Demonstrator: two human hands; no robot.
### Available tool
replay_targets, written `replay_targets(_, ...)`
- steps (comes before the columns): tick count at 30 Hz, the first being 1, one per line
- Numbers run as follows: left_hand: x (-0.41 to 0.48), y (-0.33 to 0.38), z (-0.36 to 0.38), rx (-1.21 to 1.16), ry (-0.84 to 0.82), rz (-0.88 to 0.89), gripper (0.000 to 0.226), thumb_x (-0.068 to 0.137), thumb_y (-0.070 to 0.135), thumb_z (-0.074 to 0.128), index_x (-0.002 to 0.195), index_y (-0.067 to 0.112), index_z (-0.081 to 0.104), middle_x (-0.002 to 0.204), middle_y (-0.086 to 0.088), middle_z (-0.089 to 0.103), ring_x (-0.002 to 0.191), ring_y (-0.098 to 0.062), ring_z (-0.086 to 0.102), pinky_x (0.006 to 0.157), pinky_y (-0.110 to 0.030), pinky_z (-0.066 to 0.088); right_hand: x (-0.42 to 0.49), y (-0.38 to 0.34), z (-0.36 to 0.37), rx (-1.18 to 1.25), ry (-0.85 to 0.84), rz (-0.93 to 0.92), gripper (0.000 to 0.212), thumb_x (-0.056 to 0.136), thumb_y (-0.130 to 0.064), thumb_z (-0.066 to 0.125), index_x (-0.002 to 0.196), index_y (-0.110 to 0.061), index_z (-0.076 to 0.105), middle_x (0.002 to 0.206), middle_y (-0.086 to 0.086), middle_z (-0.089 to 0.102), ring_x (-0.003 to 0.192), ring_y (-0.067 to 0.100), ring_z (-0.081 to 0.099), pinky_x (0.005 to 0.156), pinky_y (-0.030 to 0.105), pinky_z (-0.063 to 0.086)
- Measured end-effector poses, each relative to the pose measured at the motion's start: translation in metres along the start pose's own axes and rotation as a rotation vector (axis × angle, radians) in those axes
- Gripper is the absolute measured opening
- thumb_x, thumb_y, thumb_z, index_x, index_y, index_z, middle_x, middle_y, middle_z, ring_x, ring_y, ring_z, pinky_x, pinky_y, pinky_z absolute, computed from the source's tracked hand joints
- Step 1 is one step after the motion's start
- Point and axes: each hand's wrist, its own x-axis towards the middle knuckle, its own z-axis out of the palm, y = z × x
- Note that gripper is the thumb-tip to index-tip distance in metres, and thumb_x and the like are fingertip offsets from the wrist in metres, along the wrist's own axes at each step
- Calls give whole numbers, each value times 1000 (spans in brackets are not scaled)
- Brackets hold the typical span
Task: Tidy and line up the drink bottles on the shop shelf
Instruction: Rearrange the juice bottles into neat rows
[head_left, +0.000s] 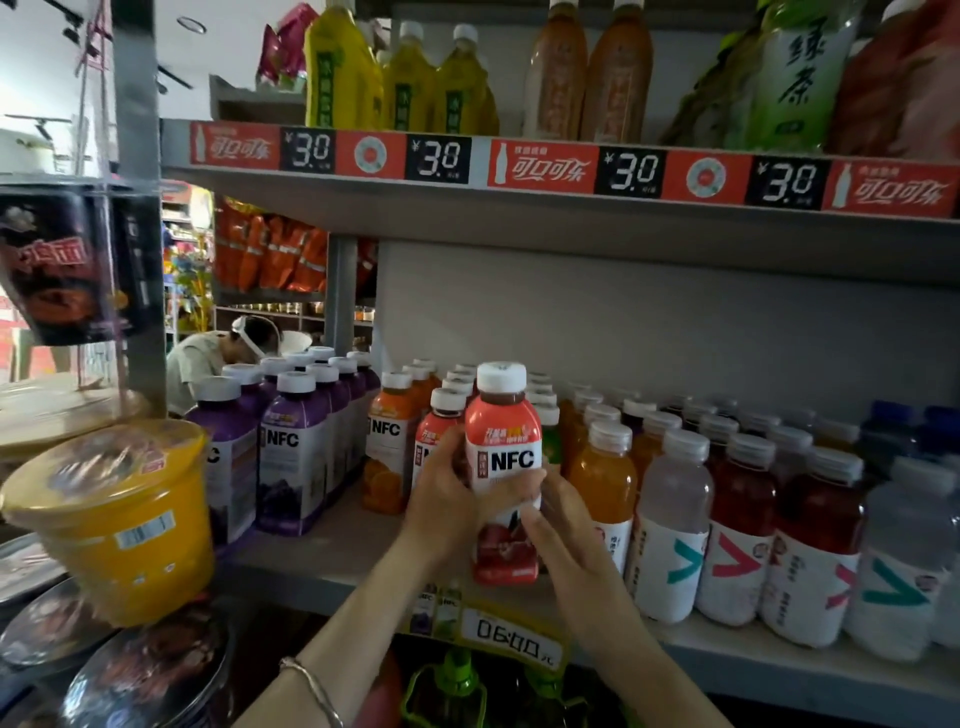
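A red NFC juice bottle (503, 441) with a white cap stands upright at the front edge of the grey shelf (332, 556). My left hand (444, 493) wraps its left side and my right hand (561, 525) grips its lower right side. Behind it stands a second red NFC bottle (439, 415), with an orange NFC bottle (389, 447) to its left. Purple NFC bottles (296, 452) fill the shelf's left end in rows. To the right stand an orange-drink bottle (605, 467), a clear bottle (672, 525) and red-drink bottles (737, 525) in rows.
A yellow instant-noodle tub (119, 519) juts in at the left, with more tubs below it. The upper shelf (571, 208) overhangs closely, carrying tea bottles and 3.0 price tags. A price tag (511, 634) hangs under the shelf front. A person bends over behind the shelving at left (218, 353).
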Motion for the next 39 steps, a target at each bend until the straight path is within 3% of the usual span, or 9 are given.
replay_targets(3,-2,28,-6,-144,50,-65,41,66,30,81,102,26,62,95,6,72,79,-2,70,60,-13,52,0,-21,2,70,-40,-44,51,81,-39,51,129,-51,35,127,-24,52,110,-9,55,76,12,51)
replay_targets(9,-15,57,-29,-237,22,-143,69,50,48,87,109,21,64,99,-3,74,90,-20,72,84,-43,57,-7,-42,18,113,-51,-56,59,74,-31,62,126,-50,40,117,-14,63,104,2,64,74,22,56)
replay_targets(15,-20,49,-51,-221,33,-129,45,60,41,74,100,20,67,89,-1,75,77,-11,73,60,-18,55,5,-30,39,-49,-111,27,62,68,-40,70,125,-26,52,105,-10,70,96,2,67,74,19,55)
replay_targets(19,-9,23,-62,-121,66,-40,29,78,25,70,105,16,64,90,5,71,75,3,69,58,-9,50,23,-10,52,-73,-100,60,53,72,-34,72,120,-21,54,106,-4,71,95,5,68,77,23,56)
replay_targets(21,-1,7,-63,-31,64,3,34,79,27,70,110,20,61,94,12,69,80,10,66,61,-6,49,35,5,53,-77,-83,82,49,75,-28,73,119,-21,54,107,-3,71,96,8,69,81,29,57)
replay_targets(24,11,-23,-61,47,-7,-16,67,65,48,78,123,27,54,108,10,68,100,-4,66,78,-19,56,52,25,51,-112,-41,70,46,76,-25,74,118,-24,55,110,-5,69,101,8,67,87,33,56)
replay_targets(27,16,-42,-55,66,1,-17,91,53,62,78,131,34,44,122,13,56,112,-5,57,91,-27,52,65,34,47,-186,-13,33,37,76,-30,73,109,-34,56,108,-11,68,100,-1,64,84,22,53)
replay_targets(33,22,-56,-48,42,64,-7,93,53,60,78,133,35,39,126,13,48,119,-9,51,97,-35,50,74,49,46,-230,6,39,38,77,-28,73,109,-38,55,107,-18,67,101,-5,62,80,16,51)
replay_targets(39,13,-70,-50,17,97,11,84,55,53,81,127,45,38,126,11,47,117,-4,53,89,-24,54,73,58,50,-291,35,20,48,73,-22,79,115,-28,56,106,-17,66,99,-10,59,76,9,49)
